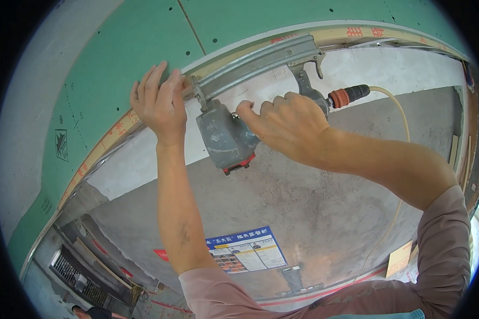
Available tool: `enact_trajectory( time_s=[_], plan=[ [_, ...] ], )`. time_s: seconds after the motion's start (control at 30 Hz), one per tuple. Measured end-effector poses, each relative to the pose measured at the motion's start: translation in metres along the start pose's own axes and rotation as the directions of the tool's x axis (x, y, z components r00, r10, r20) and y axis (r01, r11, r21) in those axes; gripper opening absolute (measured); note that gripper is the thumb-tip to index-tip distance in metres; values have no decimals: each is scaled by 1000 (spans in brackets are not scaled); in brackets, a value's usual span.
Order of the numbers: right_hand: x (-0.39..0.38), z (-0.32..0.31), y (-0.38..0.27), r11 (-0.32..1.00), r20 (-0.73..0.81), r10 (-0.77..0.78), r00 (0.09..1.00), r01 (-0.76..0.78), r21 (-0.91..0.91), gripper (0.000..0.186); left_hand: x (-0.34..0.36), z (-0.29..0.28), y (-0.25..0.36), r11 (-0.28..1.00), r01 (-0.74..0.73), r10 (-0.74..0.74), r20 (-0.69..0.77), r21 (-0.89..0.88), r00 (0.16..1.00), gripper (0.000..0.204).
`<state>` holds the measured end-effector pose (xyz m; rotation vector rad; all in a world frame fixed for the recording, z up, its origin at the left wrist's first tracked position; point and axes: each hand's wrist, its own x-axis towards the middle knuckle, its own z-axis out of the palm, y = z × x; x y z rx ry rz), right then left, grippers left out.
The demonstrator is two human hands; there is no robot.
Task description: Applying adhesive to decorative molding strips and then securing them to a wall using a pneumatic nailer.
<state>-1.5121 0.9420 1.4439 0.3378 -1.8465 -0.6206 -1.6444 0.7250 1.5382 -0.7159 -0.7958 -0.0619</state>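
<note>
My right hand (292,125) is wrapped round the handle of a grey air nail gun (223,135). Its long metal magazine (261,64) slants up to the right, and its nose sits close to a pale strip (223,58) along the lower edge of the green ceiling board (143,48). A black and orange hose coupling (348,97) joins the gun to a thin cream air hose (402,111). Beside the gun's nose, my left hand (162,106) is raised with fingers stretched against the board's edge by the strip's end; its thumb side is partly hidden.
Below the board is a grey plastered wall (324,207) with a white upper band (351,69). A blue and white notice board (250,250) is low down beyond my left arm. At the lower left stands a dark grille (80,276). Part of another person (93,312) shows at the bottom edge.
</note>
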Motion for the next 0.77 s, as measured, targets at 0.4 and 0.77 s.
enact_trajectory(
  time_s=[0.4, 0.77],
  plan=[
    [10, -6, -8, 999, 31, 8, 1000, -9, 32, 57, -11, -21, -4, 938, 256, -248, 65, -233, 967, 33],
    [18, 6, -11, 999, 54, 36, 998, -37, 27, 55, -11, -25, -7, 874, 387, -343, 191, -294, 920, 49]
  ],
)
